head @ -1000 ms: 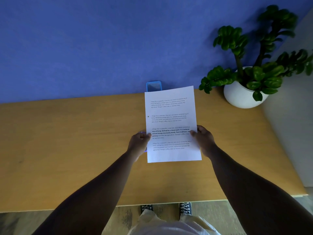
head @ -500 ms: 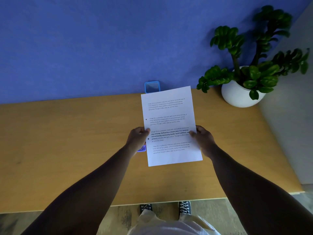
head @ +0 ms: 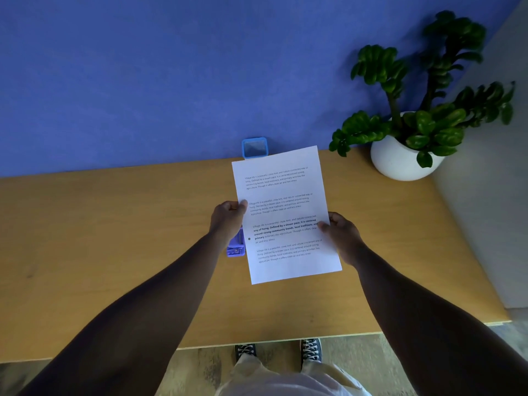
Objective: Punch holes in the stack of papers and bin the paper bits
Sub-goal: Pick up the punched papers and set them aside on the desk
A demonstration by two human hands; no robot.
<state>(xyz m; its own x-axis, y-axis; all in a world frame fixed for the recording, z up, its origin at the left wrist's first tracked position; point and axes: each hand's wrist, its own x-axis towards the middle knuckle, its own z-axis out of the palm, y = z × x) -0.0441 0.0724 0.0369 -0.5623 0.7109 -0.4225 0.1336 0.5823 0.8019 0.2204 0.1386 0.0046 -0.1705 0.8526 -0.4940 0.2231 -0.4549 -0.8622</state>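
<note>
Paper is the thing to be handled here, and it is light and thin. The stack of papers (head: 285,215) is being held over the wooden desk (head: 114,238), slightly turned, with its far corner toward the blue wall. The left hand (head: 227,218) is closing on the left long edge, thumb on top of the sheet and the other fingers curled beneath. The right hand (head: 340,232) is pinching the right long edge in the same manner. Both grips are closed on the paper and not on anything else.

One dark round hole (head: 249,238) is showing near the left margin, so the punching is probably done at least for that spot; a second hole, if it exists, is hidden under the left thumb. How many sheets are in the stack cannot be told from this view.

The stack is probably bending easily if it is held by one edge only, and the sheets are smooth, so they can be sliding against each other. Holding it at both long edges near the middle, as now, is keeping it flat and aligned. A hard squeeze is likely creasing it.

The purple hole punch (head: 236,247) is lying on the desk just beside the left edge of the stack, partly covered by the left wrist. The small blue bin (head: 255,148) is standing at the back of the desk against the wall, just beyond the top of the stack. A potted plant (head: 405,132) is standing at the far right corner, well apart from the paper.
</note>
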